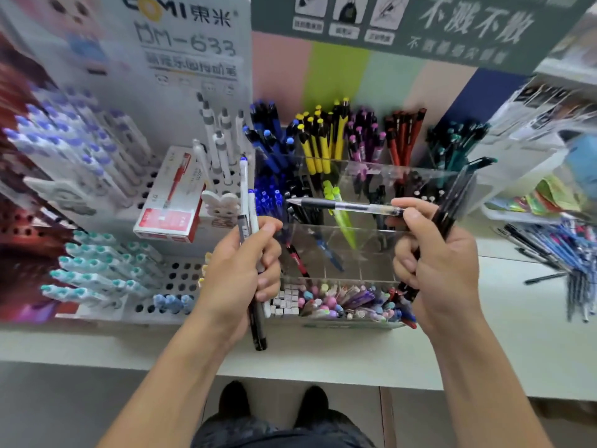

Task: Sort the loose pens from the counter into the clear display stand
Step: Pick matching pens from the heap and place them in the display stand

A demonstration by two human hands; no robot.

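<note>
My left hand [247,266] grips a small bunch of upright pens [246,202], white and grey above the fist, a black end below it. My right hand [434,263] holds a bundle of black pens [452,202] that slants up to the right. Between its thumb and forefinger it also pinches a clear pen with a black grip [342,205], lying level and pointing left. Both hands hover over the clear display stand [374,176], whose tiered compartments hold blue, yellow, purple, red and teal pens. More loose pens [562,250] lie on the counter at the right.
A white peg display [181,282] with rows of capped pens stands at the left, with a red-and-white pen box [171,205] on it. The front tray of the stand holds pastel erasers and caps [339,302]. The white counter edge [323,363] runs below my hands.
</note>
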